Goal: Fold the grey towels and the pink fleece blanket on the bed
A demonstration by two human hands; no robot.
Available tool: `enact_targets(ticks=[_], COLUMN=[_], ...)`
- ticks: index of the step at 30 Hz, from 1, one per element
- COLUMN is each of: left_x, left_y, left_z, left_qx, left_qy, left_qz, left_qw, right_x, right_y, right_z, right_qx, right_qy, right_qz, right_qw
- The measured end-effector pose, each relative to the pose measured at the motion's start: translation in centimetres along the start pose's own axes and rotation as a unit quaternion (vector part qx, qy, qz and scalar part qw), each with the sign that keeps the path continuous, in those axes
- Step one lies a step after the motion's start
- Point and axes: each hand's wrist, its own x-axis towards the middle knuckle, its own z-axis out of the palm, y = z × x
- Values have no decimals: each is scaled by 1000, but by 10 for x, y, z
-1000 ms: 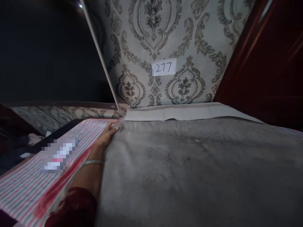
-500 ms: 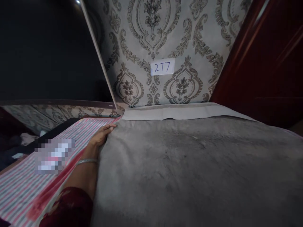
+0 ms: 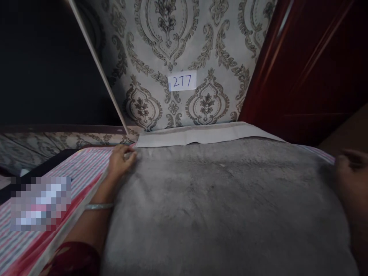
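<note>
while our left hand (image 3: 122, 159) pinches grey cloth (image 3: 230, 199) near corner, right hand (image 3: 350, 168) blurs, grip unclear to us; uneven tugging could skew cloth, crumple pale strip (image 3: 207, 135).

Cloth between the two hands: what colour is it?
The cloth is grey with darker patches, best seen in the head view.
</note>
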Motion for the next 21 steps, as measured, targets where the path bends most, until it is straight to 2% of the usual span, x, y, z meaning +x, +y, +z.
enact_targets(ticks=[2,5,8,10,13,18,21], left_x=[-2,-8,-13,-14,-13,-11,-8], left_y=[22,47,53,49,42,45,54], left_z=[10,26,35,39,40,40,34], left_qx=[-14,-22,-2,13,27,27,23], left_qy=[-95,-219,-265,-271,-275,-300,-290], left_qz=[86,162,183,182,176,171,170], left_qw=[992,962,947,945,945,938,942], right_x=[6,0,-19,-33,-51,-66,-70], right_y=[-32,-81,-114,-125,-130,-133,-136], right_z=[0,5,17,27,39,49,49], right_qx=[40,139,178,178,156,122,139], right_qy=[-19,-161,-306,-364,-380,-360,-346], right_qz=[-48,-153,-245,-289,-326,-344,-346], right_qw=[998,965,903,867,852,859,861])
